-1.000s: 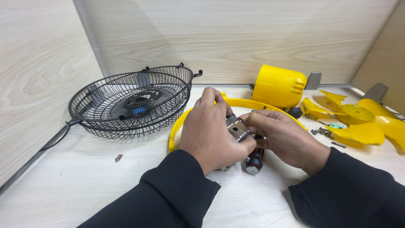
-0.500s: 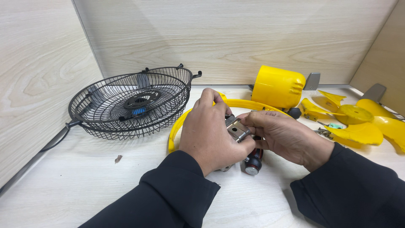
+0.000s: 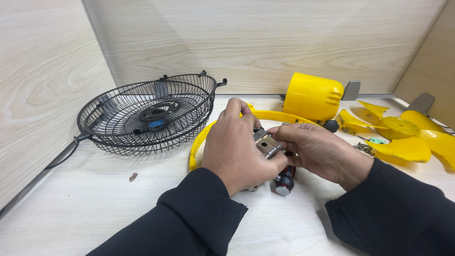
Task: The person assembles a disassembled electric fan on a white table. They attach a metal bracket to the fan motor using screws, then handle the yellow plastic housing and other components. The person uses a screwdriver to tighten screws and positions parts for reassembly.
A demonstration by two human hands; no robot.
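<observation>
Over the past second little had shifted: both the left hand (image 3: 237, 149) and right hand (image 3: 320, 154) kept their fingers clamped on the small metal part (image 3: 268, 143), seemingly a motor fitting, above the table (image 3: 95, 208) beside the yellow ring (image 3: 201, 142).

The person's left hand (image 3: 237, 147) sits at the centre, knuckles up, fingers (image 3: 235, 110) curled toward twelve o'clock. The right hand (image 3: 317, 151) comes in from four o'clock, its fingers (image 3: 289, 135) bent toward nine o'clock, meeting the left thumb. Both forearms wear black sleeves.
</observation>
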